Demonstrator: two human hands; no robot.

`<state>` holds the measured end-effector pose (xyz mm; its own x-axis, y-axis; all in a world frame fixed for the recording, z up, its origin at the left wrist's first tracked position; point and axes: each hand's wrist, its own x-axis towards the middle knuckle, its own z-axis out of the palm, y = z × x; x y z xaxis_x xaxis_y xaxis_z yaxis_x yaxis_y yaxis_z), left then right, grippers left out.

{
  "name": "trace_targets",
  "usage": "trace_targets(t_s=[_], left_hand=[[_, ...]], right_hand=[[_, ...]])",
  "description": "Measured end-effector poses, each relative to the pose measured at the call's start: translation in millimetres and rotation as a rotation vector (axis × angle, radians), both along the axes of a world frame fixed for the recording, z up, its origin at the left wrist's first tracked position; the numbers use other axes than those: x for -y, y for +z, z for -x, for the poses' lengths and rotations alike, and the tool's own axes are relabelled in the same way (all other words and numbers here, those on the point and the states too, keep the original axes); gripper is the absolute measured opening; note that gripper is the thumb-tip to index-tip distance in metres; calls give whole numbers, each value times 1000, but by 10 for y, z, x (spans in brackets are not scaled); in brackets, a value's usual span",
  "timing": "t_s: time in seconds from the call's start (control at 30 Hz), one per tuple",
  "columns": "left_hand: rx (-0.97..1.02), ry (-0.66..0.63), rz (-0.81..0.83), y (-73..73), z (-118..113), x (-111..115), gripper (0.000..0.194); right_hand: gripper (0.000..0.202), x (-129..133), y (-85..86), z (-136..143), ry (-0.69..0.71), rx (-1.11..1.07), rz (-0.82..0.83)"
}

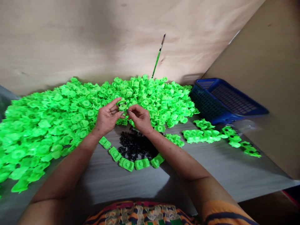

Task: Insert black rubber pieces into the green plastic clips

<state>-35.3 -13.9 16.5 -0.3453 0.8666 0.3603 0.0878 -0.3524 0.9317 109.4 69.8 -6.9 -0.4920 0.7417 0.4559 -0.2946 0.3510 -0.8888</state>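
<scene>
Between the thumb and fingers of my left hand is a small green toy car body, turned underside up, with a black wheel axle across one end. My right hand is closed in a pinch at the car body's near right edge; a dark bit shows by its fingertips, too small to make out. Below the hands lies a heap of black wheel axles, partly hidden by my right forearm. Several green car bodies curve around the heap's near side.
A large mound of green car bodies spreads along the wooden wall. A thin green-and-black stick rises behind it. Right of it stands a blue plastic basket. Rows of green cars and clear plastic lie on the grey table.
</scene>
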Motion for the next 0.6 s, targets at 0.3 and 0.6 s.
trace_targets(t_s=[0.3, 0.6], left_hand=[[-24, -16, -13, 10, -21, 13, 68], [-3, 16, -10, 37, -63, 12, 64]], right_hand=[[30, -13, 13, 22, 85, -19, 95], [30, 25, -30, 44, 24, 7, 60]])
